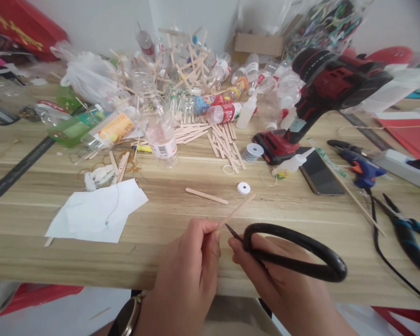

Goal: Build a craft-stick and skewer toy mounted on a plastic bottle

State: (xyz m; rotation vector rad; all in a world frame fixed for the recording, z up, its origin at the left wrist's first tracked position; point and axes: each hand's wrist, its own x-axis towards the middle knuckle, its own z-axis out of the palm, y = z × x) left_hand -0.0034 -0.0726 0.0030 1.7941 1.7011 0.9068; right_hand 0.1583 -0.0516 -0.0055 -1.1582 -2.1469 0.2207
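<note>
Near the table's front edge, my left hand [192,256] pinches a thin wooden stick [238,208] that points up and to the right. My right hand [276,270] is wrapped round black-handled scissors [297,240], whose dark tip is close beside the stick at my left fingertips. Whether the blades touch the stick is hard to tell. Just beyond lie a flat craft stick [206,196] and a small white disc [244,188] with a central hole.
White paper [94,212] lies at left. Bottles [161,140], loose craft sticks [226,144] and a wire spool [253,152] are farther back. At right are a red drill [336,84], a phone [322,172], a glue gun [364,170] and pliers [406,233] beside a cable.
</note>
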